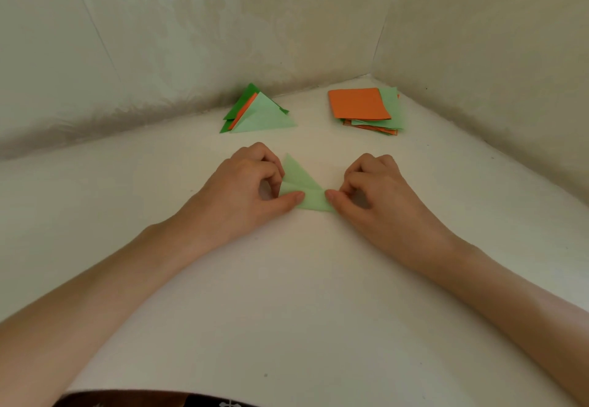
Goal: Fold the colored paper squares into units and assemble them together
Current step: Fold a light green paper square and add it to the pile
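Job as a whole: early, by my judgement. A few units are folded, one is in hand, many squares wait, and nothing is joined yet.
White table (pixel 287 295): no tray or box shows; all the paper lies straight on it.
Left hand (pixel 245 189): fingers curled, thumb and forefinger pinching the left edge of the light green piece.
Right hand (pixel 376 193): fingers curled, thumb and forefinger pinching its right corner.
Square stack (pixel 360 103): unfolded sheets at the far right near the wall corner, orange on top, light green and more orange beneath.
Folded pile (pixel 261 116): at the far left, well apart from the stack; dark green, orange and light green triangles overlap.
Light green piece (pixel 301 180): between both hands, flat on the table, a triangle with its lower flap half-creased; its folding looks unfinished.
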A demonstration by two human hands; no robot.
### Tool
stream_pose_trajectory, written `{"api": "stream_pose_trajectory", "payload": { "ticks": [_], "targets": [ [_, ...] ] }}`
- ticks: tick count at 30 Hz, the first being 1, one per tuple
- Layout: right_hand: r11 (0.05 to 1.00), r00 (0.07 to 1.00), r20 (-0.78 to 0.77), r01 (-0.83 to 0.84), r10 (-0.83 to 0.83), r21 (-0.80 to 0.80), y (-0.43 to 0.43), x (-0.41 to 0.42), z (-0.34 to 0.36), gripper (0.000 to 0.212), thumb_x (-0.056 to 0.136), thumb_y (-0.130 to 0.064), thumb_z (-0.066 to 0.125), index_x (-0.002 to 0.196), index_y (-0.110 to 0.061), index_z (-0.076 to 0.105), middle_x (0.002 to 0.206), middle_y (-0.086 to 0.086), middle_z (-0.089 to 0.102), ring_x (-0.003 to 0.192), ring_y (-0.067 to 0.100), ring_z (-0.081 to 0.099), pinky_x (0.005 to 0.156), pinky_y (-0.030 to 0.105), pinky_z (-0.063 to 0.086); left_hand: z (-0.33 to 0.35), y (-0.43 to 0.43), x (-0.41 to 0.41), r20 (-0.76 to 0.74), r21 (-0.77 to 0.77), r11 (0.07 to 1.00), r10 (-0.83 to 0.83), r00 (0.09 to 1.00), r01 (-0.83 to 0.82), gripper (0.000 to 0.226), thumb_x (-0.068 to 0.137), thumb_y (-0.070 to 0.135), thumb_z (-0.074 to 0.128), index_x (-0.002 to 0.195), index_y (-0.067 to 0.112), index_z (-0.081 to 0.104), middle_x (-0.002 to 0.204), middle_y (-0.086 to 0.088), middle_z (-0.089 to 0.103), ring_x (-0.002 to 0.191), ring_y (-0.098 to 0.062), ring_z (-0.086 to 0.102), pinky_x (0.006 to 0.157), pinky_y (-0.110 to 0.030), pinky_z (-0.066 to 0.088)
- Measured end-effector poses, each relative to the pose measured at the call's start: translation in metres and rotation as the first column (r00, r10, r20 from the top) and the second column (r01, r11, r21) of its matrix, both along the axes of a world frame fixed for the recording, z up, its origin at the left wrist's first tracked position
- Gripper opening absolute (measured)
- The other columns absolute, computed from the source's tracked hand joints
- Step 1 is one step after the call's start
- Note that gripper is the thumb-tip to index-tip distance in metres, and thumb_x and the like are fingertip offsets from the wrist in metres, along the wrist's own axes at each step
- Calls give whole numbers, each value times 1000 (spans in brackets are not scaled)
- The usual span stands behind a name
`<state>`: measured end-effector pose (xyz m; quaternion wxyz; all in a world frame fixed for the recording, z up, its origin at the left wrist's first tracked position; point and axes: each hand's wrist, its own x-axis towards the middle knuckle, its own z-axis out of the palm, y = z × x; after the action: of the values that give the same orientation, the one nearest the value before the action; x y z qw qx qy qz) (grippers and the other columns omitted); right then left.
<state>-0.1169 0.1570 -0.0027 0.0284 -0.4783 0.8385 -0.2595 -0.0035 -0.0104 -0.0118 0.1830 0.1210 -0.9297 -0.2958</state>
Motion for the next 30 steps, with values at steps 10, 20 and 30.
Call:
{"api": "stream_pose_trajectory", "payload": {
  "ticks": [10, 20, 30],
  "targets": [
    [1000, 926, -378, 14, -14, -4, -4, -2, -10, 30, 87, -29, 61, 63, -12, 53, 79, 7, 52, 82, 29, 45, 71, 34, 33, -1, -2, 2, 17, -17, 999, 36, 999, -36, 30, 75, 38, 70, 57, 26, 49, 90, 17, 48, 93, -9, 47, 83, -24, 36],
    [998, 905, -423, 60, -52, 8, -4, -2, -13, 35, 86, -37, 34, 73, -12, 54, 83, 5, 51, 81, 27, 45, 73, 33, 34, -3, 1, 4, 33, -99, 994, 41, 999, -37, 21, 84, 32, 65, 73, 24, 49, 92, 7, 45, 94, -16, 43, 80, -28, 31],
    [993, 964, -265, 16, 15, 114, 1, -7, -7, 35, 88, -36, 32, 109, -19, 54, 105, 2, 46, 102, 16, 30, 102, 40, 28, -2, -6, 8, 79, -524, 797, -307, 948, 301, 47, 81, 16, 34, 110, 25, 70, 112, 3, 67, 109, -16, 45, 87, -29, 28]
  ]
}}
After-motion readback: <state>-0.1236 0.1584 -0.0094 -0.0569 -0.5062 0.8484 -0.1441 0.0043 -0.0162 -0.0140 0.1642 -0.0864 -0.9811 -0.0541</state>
